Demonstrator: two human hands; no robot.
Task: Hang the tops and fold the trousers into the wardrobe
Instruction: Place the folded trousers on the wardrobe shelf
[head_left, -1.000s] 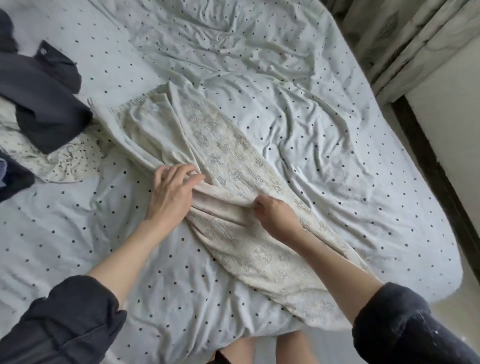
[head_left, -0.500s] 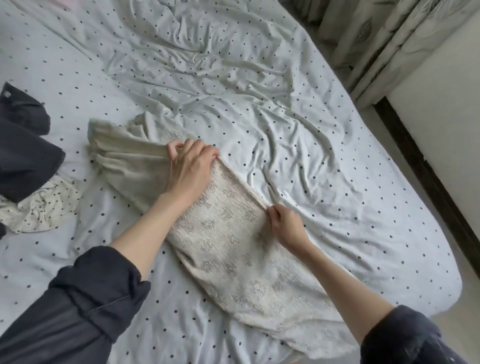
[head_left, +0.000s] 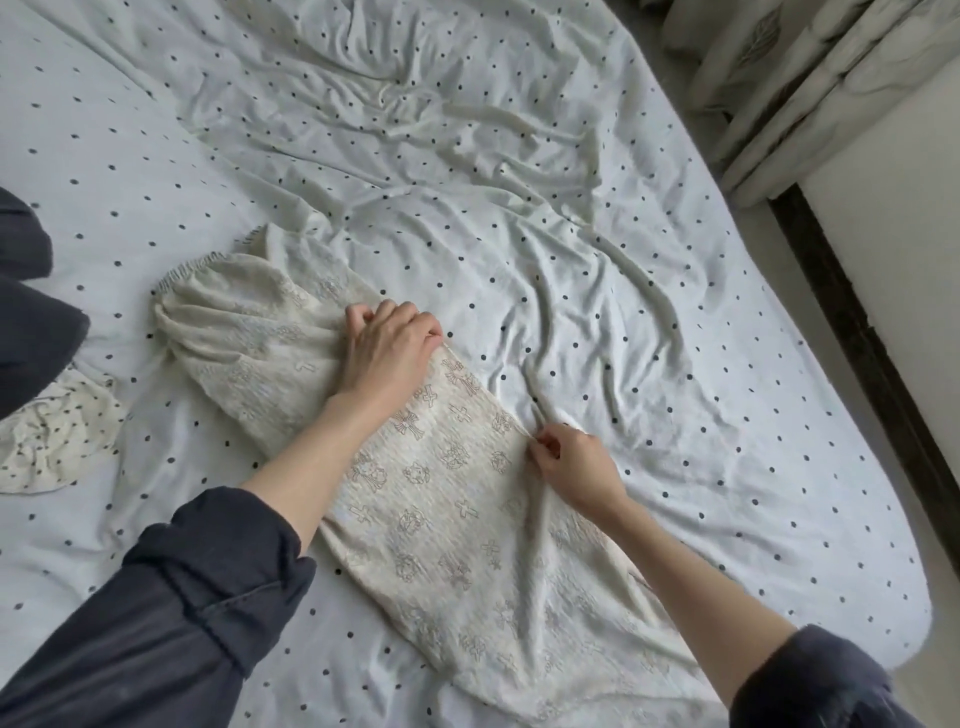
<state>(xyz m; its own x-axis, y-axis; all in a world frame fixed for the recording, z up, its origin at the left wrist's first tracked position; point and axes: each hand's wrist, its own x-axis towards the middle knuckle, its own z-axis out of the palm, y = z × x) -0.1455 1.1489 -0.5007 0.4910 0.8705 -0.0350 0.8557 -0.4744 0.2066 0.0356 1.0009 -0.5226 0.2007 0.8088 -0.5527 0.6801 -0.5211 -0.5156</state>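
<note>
dark grey crumpled garment (head_left: 31, 332) lies at the far left edge of the bed, partly cut off by the frame. just below it, touching its lower edge, lies a cream crumpled cloth with small dark dots (head_left: 49, 441).

cream embroidered trousers with an elastic waistband (head_left: 431, 499) lie flat on the pale blue bed sheet with black dots (head_left: 623, 312), running diagonally from the gathered waistband at upper left to the near edge of the bed at lower right. the fabric appears doubled lengthwise into one long strip. the waistband end is bunched and creased.

left hand (head_left: 387, 351) rests palm down on the trousers, just right of the waistband section. its fingers are curled at the tips and bunch the fabric beneath them; the grip holds the cloth against the bed. a dark grey sleeve (head_left: 171, 623) is pushed up on the left forearm.

right hand (head_left: 576, 465) sits at the right edge of the trousers, about mid-length. thumb and fingers are closed in a pinch on that edge of the fabric.

pale patterned curtains (head_left: 789, 88) hang at upper right, beside the bed.
</note>
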